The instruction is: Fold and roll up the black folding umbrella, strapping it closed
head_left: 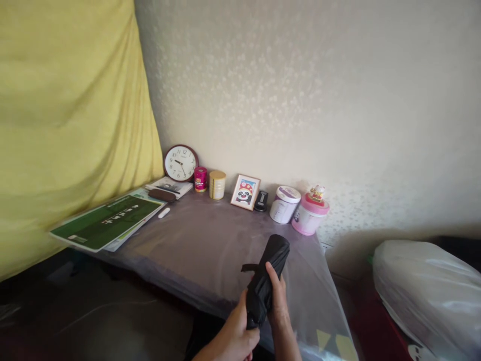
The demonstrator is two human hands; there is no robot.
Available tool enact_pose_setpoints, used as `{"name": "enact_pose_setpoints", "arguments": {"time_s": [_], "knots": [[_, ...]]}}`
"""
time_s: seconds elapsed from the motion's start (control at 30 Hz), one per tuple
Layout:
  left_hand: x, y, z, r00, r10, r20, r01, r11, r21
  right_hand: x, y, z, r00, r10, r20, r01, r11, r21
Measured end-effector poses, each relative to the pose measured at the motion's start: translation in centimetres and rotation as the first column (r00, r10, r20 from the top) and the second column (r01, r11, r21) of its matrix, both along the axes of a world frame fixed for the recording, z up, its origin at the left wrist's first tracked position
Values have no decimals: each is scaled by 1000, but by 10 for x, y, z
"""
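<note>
A black folded umbrella (267, 278) is held tilted above the near part of the table, its wide end pointing away from me. My left hand (237, 328) is closed around the lower end. Along the right side of the umbrella, my right hand (278, 298) grips its folded cloth, with one finger lying up along it. A short black strap (248, 267) sticks out to the left. The palm side of both hands is hidden.
Covered table (180, 250). Along the wall stand a round clock (181, 163), a pink can (200, 179), a yellow-lidded can (217, 185), a panda picture frame (245, 192), and two tubs (284, 204). Left lies a green book (107, 222); a plastic-wrapped bundle (428, 291) is right.
</note>
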State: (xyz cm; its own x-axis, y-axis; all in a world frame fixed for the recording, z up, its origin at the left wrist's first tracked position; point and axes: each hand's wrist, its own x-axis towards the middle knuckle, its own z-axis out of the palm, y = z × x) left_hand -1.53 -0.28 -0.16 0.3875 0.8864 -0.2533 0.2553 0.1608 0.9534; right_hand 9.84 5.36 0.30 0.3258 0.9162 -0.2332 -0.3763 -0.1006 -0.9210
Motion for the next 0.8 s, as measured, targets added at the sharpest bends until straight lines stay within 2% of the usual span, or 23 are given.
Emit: {"name": "enact_pose_setpoints", "arguments": {"time_s": [0.1,0.17,0.2,0.27,0.3,0.33,0.4,0.47,0.5,0.57,0.63,0.7,0.73,0.8], "knots": [[1,2,-12,967,85,-240,-15,960,281,-1,2,-5,993,-57,105,55,998,20],[-2,3,-14,940,109,-323,9,939,343,-2,3,-8,994,-61,95,58,998,29],[-4,4,-12,943,107,-316,9,939,345,-3,2,-8,996,-62,67,60,998,30],[-9,4,-3,980,65,-190,-7,956,293,-5,1,-7,999,-43,-16,43,999,3],[-11,4,2,996,25,-84,-7,978,206,-6,0,-6,998,-20,-62,19,1000,-17],[-12,5,6,998,-22,50,19,998,61,-6,-2,-5,994,5,-105,-9,999,-38],[-14,5,13,967,-59,249,98,984,-147,-7,-3,-3,987,47,-157,-57,997,-56],[-14,6,13,946,-56,320,129,969,-213,-6,-3,-2,988,55,-146,-63,997,-48],[-13,6,11,952,-55,301,122,971,-208,-6,-3,-3,992,50,-119,-55,998,-37],[-11,7,5,985,-49,163,71,988,-134,-5,-1,-5,998,34,-50,-34,999,-7],[-10,8,-3,998,-5,-62,9,998,61,-4,1,-8,1000,20,15,-21,999,26],[-11,10,-8,965,81,-250,-6,958,286,-4,2,-11,998,21,58,-23,999,43],[-12,11,-9,950,102,-294,11,934,358,-4,3,-13,998,23,63,-26,999,42],[-16,13,-8,951,103,-292,27,912,409,-5,3,-16,999,28,42,-29,999,37]]}}
